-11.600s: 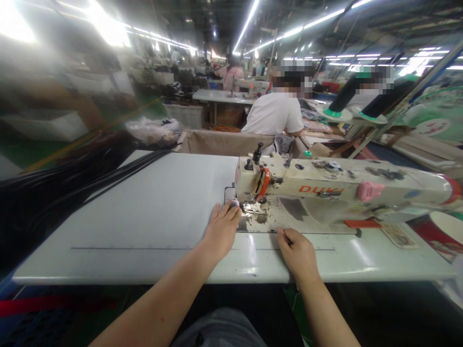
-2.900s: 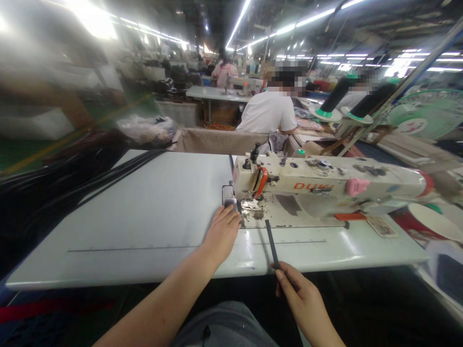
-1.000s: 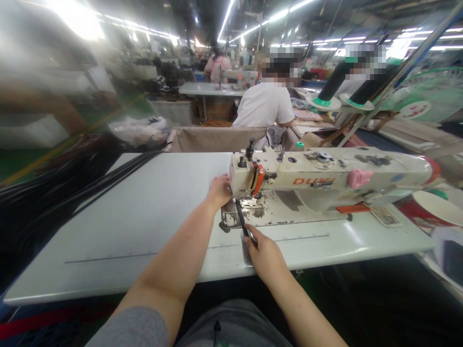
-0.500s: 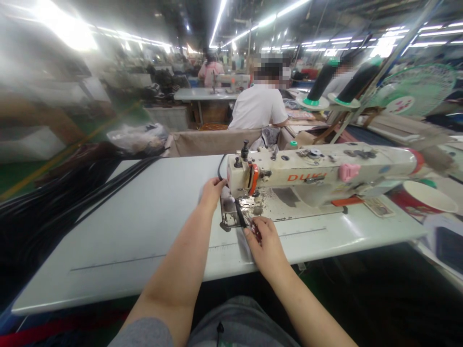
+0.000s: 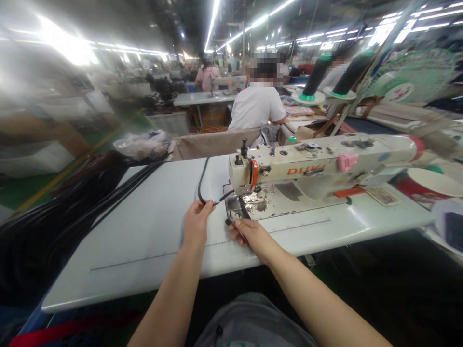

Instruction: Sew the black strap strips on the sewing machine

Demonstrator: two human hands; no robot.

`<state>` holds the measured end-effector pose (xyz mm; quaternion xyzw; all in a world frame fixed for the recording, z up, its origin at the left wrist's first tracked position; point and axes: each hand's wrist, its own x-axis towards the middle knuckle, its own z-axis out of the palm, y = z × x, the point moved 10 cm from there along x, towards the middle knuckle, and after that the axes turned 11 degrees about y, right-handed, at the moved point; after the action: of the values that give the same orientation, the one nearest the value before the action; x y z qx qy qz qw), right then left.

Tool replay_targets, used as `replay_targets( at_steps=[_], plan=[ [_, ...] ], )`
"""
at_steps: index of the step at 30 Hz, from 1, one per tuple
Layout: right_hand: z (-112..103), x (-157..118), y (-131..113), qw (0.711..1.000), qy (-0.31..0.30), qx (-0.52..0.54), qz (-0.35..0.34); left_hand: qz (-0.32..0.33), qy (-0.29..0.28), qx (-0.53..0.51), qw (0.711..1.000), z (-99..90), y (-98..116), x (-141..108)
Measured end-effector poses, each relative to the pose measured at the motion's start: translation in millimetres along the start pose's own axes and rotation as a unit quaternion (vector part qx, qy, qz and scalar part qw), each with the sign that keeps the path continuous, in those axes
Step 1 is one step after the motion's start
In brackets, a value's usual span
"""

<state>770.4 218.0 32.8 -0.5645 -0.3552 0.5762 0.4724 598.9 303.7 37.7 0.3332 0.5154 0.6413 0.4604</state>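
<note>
A white sewing machine stands on a pale table. A thin black strip curves down from the table's back edge to my left hand, whose fingers pinch it left of the needle area. From there a black piece runs on to the presser foot. In front of the foot, a black strip end reaches toward my right hand. The right fingers are closed together at the front left corner of the metal plate; what they hold is hidden.
Many long black strips hang over the table's left side. Behind the table are a beige cloth bin and a seated person in a white shirt. Thread cones and a fan stand at the right.
My left hand has moved left and toward me from the machine head, drawing the black strip out into a curve. My right hand has shifted left along the table front. The view has shifted slightly.
</note>
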Motion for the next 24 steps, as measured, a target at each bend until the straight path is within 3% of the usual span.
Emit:
replay_targets(
  at_steps=[4, 10, 16, 19, 21, 22, 24],
  plan=[
    [14, 13, 13, 0.997, -0.017, 0.054, 0.056, 0.037, 0.000, 0.046, 0.998, -20.3, 8, -24],
    [40, 17, 8, 0.993, -0.073, 0.068, 0.064, 0.075, -0.019, 0.118, 0.990, -40.4, 24, -52],
    [51, 10, -2, 0.994, -0.108, 0.010, 0.024, 0.082, -0.025, 0.117, 0.989, -53.9, 32, -61],
    [46, 7, -12, 0.993, -0.092, -0.066, -0.045, 0.069, -0.026, 0.126, 0.989, -59.5, 31, -61],
    [33, 2, -25, 0.975, -0.041, -0.172, -0.132, 0.064, -0.031, 0.152, 0.986, -62.4, 31, -59],
    [25, -2, -33, 0.954, -0.007, -0.242, -0.179, 0.064, -0.037, 0.165, 0.983, -63.5, 32, -57],
    [8, -14, -46, 0.880, 0.075, -0.395, -0.254, 0.055, -0.059, 0.178, 0.981, -65.2, 32, -53]
  ],
)
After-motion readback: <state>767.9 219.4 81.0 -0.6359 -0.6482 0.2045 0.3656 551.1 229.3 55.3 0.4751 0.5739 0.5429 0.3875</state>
